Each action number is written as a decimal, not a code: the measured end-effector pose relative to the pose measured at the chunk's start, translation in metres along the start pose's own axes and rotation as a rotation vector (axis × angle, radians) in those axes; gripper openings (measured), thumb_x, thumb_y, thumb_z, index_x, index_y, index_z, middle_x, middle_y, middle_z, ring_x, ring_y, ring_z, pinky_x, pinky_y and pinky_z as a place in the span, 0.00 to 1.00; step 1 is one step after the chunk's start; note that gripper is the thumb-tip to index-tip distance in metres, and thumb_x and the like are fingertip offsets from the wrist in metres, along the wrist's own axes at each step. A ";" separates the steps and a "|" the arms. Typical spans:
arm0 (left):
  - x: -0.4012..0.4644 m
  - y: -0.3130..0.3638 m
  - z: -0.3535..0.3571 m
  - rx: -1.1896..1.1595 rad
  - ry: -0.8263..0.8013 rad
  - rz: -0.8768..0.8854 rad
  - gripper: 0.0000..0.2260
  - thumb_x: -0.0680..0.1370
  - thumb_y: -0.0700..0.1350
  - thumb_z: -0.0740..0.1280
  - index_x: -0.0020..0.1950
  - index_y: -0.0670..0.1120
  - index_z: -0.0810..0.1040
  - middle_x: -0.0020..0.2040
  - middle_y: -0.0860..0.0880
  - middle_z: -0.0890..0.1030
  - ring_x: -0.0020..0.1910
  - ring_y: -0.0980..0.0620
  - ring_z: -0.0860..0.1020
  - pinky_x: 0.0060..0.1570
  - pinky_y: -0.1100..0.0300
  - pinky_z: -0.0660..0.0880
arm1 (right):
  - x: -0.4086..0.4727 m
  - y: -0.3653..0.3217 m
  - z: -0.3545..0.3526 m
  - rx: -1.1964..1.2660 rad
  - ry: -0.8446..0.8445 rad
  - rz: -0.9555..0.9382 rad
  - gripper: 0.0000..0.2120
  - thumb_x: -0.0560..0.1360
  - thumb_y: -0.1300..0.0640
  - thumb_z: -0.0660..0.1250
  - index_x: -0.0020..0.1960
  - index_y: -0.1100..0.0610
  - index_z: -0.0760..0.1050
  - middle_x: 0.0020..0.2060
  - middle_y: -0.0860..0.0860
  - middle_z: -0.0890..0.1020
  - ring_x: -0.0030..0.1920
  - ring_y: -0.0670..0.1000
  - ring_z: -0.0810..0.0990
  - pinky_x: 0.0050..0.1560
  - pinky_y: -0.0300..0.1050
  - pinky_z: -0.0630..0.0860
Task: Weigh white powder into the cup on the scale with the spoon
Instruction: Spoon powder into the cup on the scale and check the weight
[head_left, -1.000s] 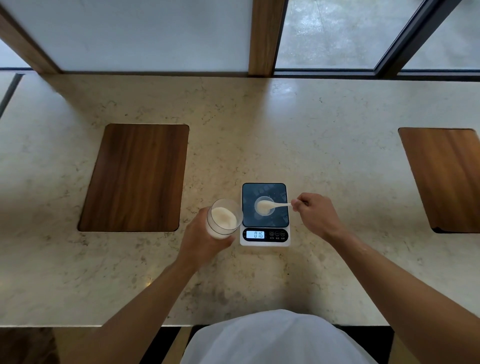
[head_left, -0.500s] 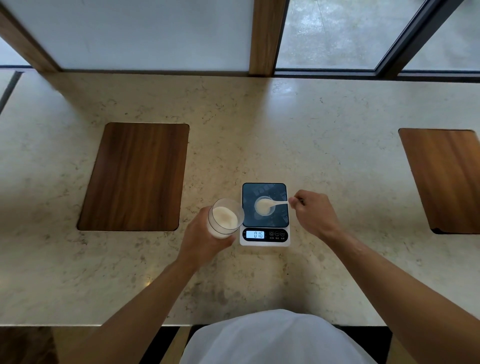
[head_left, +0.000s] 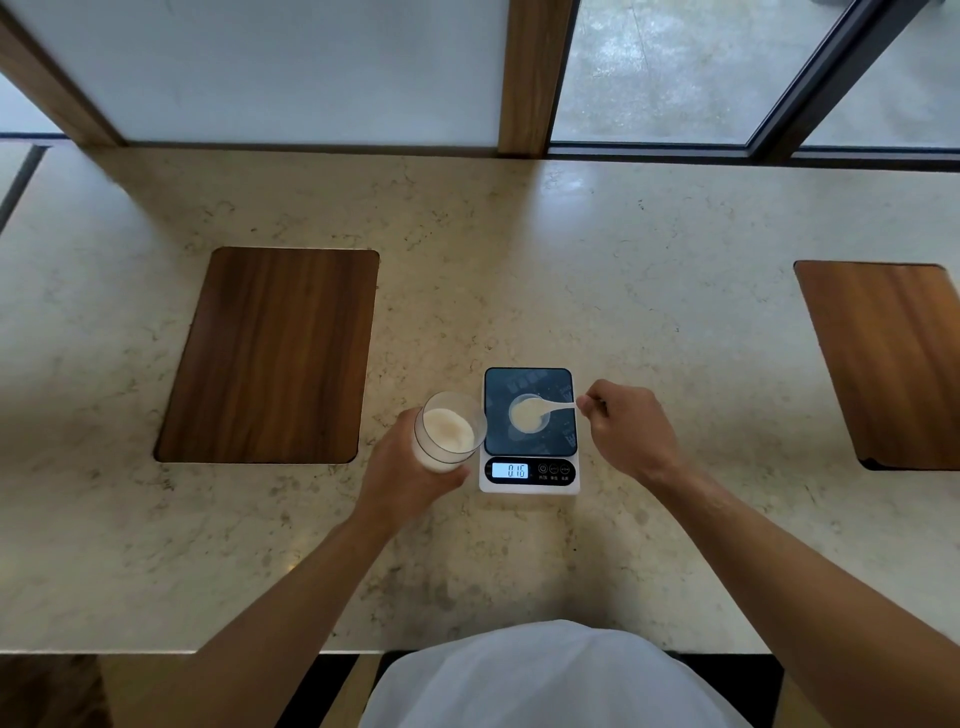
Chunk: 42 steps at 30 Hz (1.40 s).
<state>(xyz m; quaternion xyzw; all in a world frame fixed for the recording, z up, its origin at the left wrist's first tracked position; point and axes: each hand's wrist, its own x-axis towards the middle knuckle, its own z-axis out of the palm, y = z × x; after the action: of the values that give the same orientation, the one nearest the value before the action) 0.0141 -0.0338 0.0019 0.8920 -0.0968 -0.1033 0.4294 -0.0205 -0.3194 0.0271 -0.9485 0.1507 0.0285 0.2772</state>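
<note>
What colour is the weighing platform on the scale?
Dark blue-grey platform on a white scale, clearest in the head view.

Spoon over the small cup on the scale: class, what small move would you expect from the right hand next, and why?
Probably a slight tilt or tap of the spoon by the right hand, to drop its powder into the small cup on the scale. The bowl sits over the cup, the display is lit, and the left hand holds the powder container close for another scoop.

Pale marbled stone countertop (head_left: 519, 249) — spread wide beneath both hands. Dark wooden inlay panel (head_left: 270, 356) set flush, up and left of the left hand. Second, lighter wooden panel (head_left: 893, 364) well right of the right hand — partly cut off. Window glass (head_left: 670, 67) beyond.
</note>
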 end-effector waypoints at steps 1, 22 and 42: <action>0.000 0.000 0.000 0.002 0.005 0.001 0.35 0.58 0.58 0.80 0.58 0.67 0.64 0.49 0.69 0.74 0.50 0.70 0.74 0.39 0.78 0.66 | -0.001 -0.001 -0.001 -0.003 0.009 -0.011 0.12 0.80 0.56 0.64 0.40 0.58 0.77 0.29 0.48 0.79 0.29 0.49 0.76 0.30 0.44 0.73; -0.003 0.006 0.000 -0.002 -0.015 0.003 0.36 0.59 0.55 0.82 0.61 0.60 0.66 0.51 0.62 0.76 0.48 0.68 0.74 0.41 0.77 0.66 | -0.017 -0.008 -0.008 -0.143 0.143 -0.199 0.10 0.80 0.58 0.66 0.40 0.60 0.77 0.33 0.52 0.80 0.28 0.50 0.73 0.28 0.41 0.70; -0.007 0.007 0.001 -0.021 0.007 0.026 0.36 0.59 0.54 0.82 0.60 0.63 0.65 0.50 0.69 0.73 0.50 0.72 0.72 0.39 0.79 0.66 | -0.025 -0.003 -0.004 0.266 0.077 0.216 0.10 0.80 0.56 0.64 0.42 0.56 0.80 0.29 0.46 0.76 0.29 0.46 0.71 0.30 0.41 0.64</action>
<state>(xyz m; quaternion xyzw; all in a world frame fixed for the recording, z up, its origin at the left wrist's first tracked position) 0.0065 -0.0368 0.0078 0.8864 -0.1060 -0.0956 0.4404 -0.0437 -0.3124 0.0359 -0.8822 0.2647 0.0016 0.3895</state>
